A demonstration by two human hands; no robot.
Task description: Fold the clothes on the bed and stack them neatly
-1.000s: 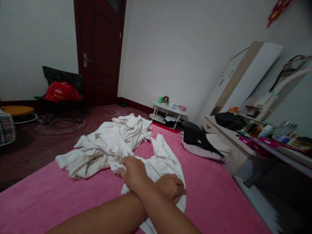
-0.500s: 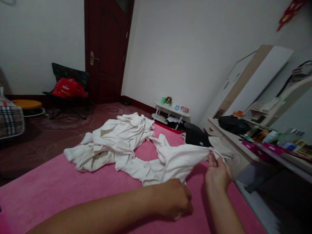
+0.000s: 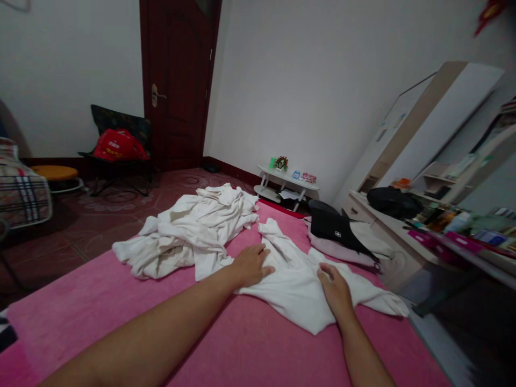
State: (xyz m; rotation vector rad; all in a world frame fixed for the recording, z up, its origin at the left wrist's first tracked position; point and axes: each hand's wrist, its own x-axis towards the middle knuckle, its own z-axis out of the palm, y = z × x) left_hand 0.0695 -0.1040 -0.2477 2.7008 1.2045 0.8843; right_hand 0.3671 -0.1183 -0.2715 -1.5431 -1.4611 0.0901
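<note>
A white garment (image 3: 296, 298), perhaps a shirt, lies partly spread and wrinkled on the pink bed cover (image 3: 226, 344). One sleeve-like end reaches far to the right. My left hand (image 3: 252, 266) rests on the garment's left part, fingers stretched and apart. On the right side of the same cloth is my right hand (image 3: 335, 287), its fingers loosely extended and touching the fabric. Beyond my left hand, a heap of crumpled white clothes (image 3: 193, 231) sits on the bed.
Dark and light clothes (image 3: 336, 236), a black one on top, lie at the bed's far right edge. A dresser (image 3: 363, 215) with many small items stands to the right. A low white stand (image 3: 288, 180), a chair with a red bag (image 3: 120, 145) and a door (image 3: 177, 86) are farther back.
The white garment was lifted and stretched at its right end by my right hand; now it lies lower and flatter. My left hand has moved away from me and to the left, and opened.
</note>
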